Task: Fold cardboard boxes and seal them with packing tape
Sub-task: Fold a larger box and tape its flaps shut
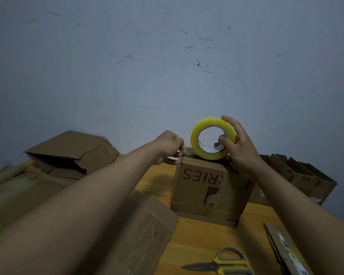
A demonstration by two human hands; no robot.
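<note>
A brown cardboard box (205, 187) with upside-down red lettering stands upright on the wooden table (205, 243). On its top edge rests a roll of yellowish clear packing tape (196, 142), held upright by my right hand (239, 149), thumb inside the core and fingers around the outer rim. My left hand (168, 148) is at the box's top left corner and pinches the loose end of the tape against that corner. The box's top face is hidden from this angle.
Grey-and-yellow scissors (224, 263) lie near the front edge. A folded box (147, 231) sits under my left forearm, a half-open box (72, 153) at back left, several flat cartons (306, 175) at back right, and a flattened carton (286, 251) at front right. A wall stands close behind.
</note>
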